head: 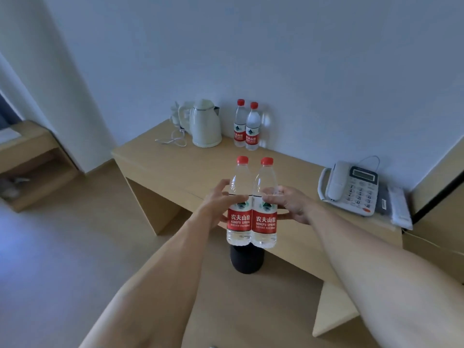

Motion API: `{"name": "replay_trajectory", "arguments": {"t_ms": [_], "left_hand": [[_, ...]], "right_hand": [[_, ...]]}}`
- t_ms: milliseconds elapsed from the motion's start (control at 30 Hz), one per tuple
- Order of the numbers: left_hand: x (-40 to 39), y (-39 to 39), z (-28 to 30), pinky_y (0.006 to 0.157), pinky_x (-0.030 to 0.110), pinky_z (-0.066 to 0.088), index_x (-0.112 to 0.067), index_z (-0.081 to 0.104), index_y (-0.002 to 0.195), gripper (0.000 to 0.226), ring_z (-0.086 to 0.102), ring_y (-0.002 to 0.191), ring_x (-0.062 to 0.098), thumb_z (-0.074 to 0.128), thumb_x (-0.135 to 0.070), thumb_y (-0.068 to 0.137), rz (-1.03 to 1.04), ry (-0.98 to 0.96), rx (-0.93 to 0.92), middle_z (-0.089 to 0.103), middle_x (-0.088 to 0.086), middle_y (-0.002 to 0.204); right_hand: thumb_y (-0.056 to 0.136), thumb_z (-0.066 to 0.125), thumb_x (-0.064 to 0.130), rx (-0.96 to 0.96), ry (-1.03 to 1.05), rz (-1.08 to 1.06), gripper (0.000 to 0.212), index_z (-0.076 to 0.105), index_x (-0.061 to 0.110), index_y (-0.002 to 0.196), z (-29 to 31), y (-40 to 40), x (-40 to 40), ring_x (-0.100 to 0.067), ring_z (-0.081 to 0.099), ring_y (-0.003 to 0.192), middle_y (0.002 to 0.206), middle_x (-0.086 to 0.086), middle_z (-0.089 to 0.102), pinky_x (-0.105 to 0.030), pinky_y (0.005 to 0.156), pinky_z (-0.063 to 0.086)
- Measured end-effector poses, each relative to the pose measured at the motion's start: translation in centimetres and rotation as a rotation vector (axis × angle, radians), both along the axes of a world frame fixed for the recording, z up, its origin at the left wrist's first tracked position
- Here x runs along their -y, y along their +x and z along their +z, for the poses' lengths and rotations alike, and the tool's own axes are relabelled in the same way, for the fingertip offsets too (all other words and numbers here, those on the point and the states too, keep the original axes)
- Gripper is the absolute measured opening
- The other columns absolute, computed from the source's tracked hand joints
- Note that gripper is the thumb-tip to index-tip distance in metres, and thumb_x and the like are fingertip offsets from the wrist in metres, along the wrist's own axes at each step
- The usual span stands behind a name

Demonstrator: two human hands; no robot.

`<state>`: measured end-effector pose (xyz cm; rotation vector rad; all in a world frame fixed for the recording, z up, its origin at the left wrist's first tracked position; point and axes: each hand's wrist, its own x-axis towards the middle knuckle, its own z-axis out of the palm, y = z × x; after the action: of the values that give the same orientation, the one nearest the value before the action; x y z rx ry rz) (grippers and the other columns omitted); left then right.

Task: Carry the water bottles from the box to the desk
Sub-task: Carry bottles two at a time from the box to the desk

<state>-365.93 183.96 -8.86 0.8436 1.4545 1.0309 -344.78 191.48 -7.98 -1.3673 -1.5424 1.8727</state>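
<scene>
head view, items as seen:

- left hand [218,202]: grips left held bottle [239,200] at mid-body, thumb curled across the front just above the red label, other fingers behind it.
- right hand [288,202]: grips right held bottle [265,203] the same way, thumb on the front at the label top, fingers wrapped round the far side.
- both held bottles: clear, red caps, red labels w/ white chinese text and "nongfu spring". upright, side by side, touching each other, held in the air in front of the desk [175,162], bases lower than the desk's near edge in frame. cannot tell how far from the desk front.
- 2 more bottles on desk [246,125]: same type, upright, touching or nearly so, at the back by the wall, just right of the kettle.
- kettle [204,123]: pale, lid shut, on desk back-left; white cord [173,139] looped beside it.
- phone [350,188]: white desk phone w/ keypad and handset, right end of desk.
- remote [399,207]: white, just right of phone.
- black round object [247,259]: on floor below the held bottles, type unclear.
- low shelf unit [32,159]: far left, wood tone.
- box: not in view.
</scene>
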Motion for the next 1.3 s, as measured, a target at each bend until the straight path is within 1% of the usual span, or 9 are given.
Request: {"name": "replay_trajectory", "arguments": {"t_ms": [133,267,567,700,867,1033,1100,1200,1300], "left_hand": [[-4.1,-3.0,0.9,0.085,0.061,0.057,-0.027,0.048,0.134,0.061,0.067,0.107,0.037,0.08,-0.014,0.083,-0.095,0.024,0.019,0.066,0.018,0.12],[-7.2,-4.6,0.9,0.09,0.065,0.054,-0.025,0.048,0.135,0.06,0.066,0.108,0.038,0.078,-0.011,0.085,-0.175,0.036,0.039,0.066,0.018,0.12],[-14.6,-5.7,0.2,0.092,0.066,0.052,-0.025,0.05,0.133,0.059,0.067,0.109,0.038,0.077,-0.007,0.084,-0.307,0.094,0.074,0.069,0.017,0.12],[-18.1,-5.7,-0.4,0.087,0.059,0.057,-0.032,0.053,0.128,0.059,0.07,0.105,0.032,0.081,-0.01,0.081,-0.362,0.131,0.076,0.072,0.01,0.117],[-23.0,-6.2,-0.9,0.081,0.049,0.059,-0.043,0.056,0.123,0.063,0.074,0.099,0.022,0.084,-0.023,0.07,-0.405,0.16,0.062,0.074,-0.001,0.111],[-28.3,-6.1,-1.3,0.074,0.036,0.059,-0.036,0.053,0.13,0.07,0.074,0.099,0.02,0.086,-0.015,0.072,-0.425,0.17,0.037,0.074,-0.001,0.114],[-30.2,-6.0,-1.4,0.078,0.034,0.059,-0.033,0.053,0.132,0.07,0.073,0.1,0.018,0.086,-0.008,0.075,-0.429,0.192,-0.02,0.074,-0.001,0.112],[-32.3,-5.8,-1.5,0.077,0.023,0.056,-0.032,0.054,0.13,0.068,0.073,0.098,0.009,0.085,-0.006,0.076,-0.483,0.219,-0.1,0.076,-0.006,0.107],[-33.8,-5.6,-1.7,0.078,0.023,0.054,-0.03,0.055,0.128,0.067,0.072,0.095,0.006,0.087,-0.008,0.074,-0.476,0.225,-0.155,0.076,-0.005,0.105]], "right_hand": [[0.082,0.079,0.024,-0.012,0.013,-0.082,0.054,0.059,0.017,0.132,0.8,-2.4,-2.2,-0.02,0.065,0.108,0.119,-0.004,0.069,-0.038,0.081,0.055],[0.084,0.078,0.02,0.001,0.014,-0.147,0.053,0.058,0.018,0.134,1.3,-3.7,-4.0,-0.022,0.062,0.115,0.124,-0.006,0.068,-0.039,0.086,0.054],[0.084,0.076,0.008,-0.016,0.061,-0.26,0.051,0.058,0.015,0.132,1.2,-3.9,-8.4,-0.022,0.065,0.115,0.123,-0.006,0.069,-0.042,0.092,0.055],[0.084,0.077,0.007,-0.025,0.06,-0.293,0.052,0.058,0.016,0.131,0.5,-3.6,-11.3,-0.021,0.066,0.114,0.121,-0.005,0.071,-0.043,0.095,0.054],[0.081,0.079,0.006,-0.026,0.093,-0.328,0.055,0.057,0.019,0.129,-0.3,-3.8,-15.8,-0.02,0.068,0.11,0.116,-0.001,0.073,-0.043,0.098,0.053],[0.078,0.081,0.004,-0.031,0.107,-0.379,0.06,0.055,0.021,0.13,-1.1,-4.0,-20.0,-0.022,0.067,0.113,0.12,-0.004,0.07,-0.046,0.101,0.052],[0.078,0.081,0.004,-0.037,0.121,-0.394,0.06,0.055,0.022,0.129,-1.1,-3.8,-21.4,-0.021,0.067,0.112,0.119,-0.003,0.071,-0.045,0.1,0.053],[0.078,0.082,0.004,-0.02,0.138,-0.408,0.058,0.056,0.026,0.125,-1.2,-3.6,-22.8,-0.019,0.067,0.111,0.118,-0.001,0.071,-0.041,0.097,0.055],[0.076,0.083,0.005,0.022,0.166,-0.434,0.06,0.055,0.027,0.124,-1.4,-3.4,-23.8,-0.018,0.065,0.113,0.119,-0.001,0.069,-0.042,0.097,0.054]]}}
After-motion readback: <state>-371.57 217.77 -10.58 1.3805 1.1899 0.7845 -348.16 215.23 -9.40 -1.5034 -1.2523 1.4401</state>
